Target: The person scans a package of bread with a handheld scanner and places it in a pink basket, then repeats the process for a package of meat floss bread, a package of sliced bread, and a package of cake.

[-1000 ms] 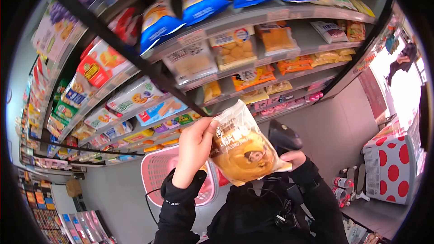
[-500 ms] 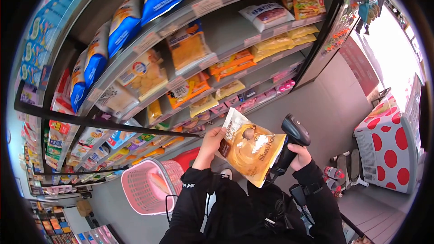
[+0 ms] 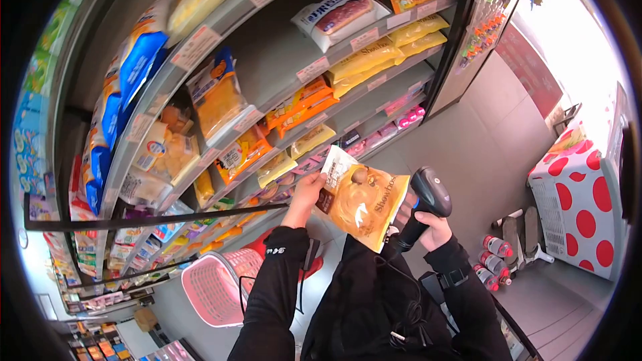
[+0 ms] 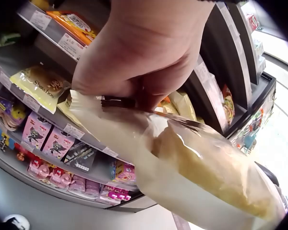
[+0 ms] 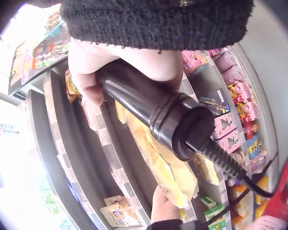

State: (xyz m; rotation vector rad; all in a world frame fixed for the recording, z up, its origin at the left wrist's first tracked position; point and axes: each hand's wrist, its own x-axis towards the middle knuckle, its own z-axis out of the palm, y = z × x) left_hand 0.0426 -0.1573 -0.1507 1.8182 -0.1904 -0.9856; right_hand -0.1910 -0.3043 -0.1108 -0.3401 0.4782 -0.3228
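Observation:
My left hand (image 3: 307, 195) pinches one edge of a clear plastic bread packet (image 3: 364, 206), printed in brown and white, with a golden round bread inside. In the left wrist view the packet (image 4: 201, 167) hangs from the thumb and fingers, seen edge-on. My right hand (image 3: 436, 228) grips the black handle of a handheld barcode scanner (image 3: 431, 190), whose head is raised beside the packet's right edge. From the right wrist, the scanner's handle (image 5: 139, 98) and its coiled cord fill the middle, while the packet (image 5: 158, 165) lies beyond it.
Shelves of packaged breads curve around the front and left, including yellow packets (image 3: 364, 63) and a blue-and-white bag (image 3: 341, 17). A pink basket (image 3: 210, 287) stands on the floor at lower left. To the right are bottles (image 3: 495, 261) and a red-dotted box (image 3: 578, 214).
The packet has turned and tilted, and the right hand no longer overlaps its corner. The scanner now shows clearly next to it. The head view has swung rightward along the shelves.

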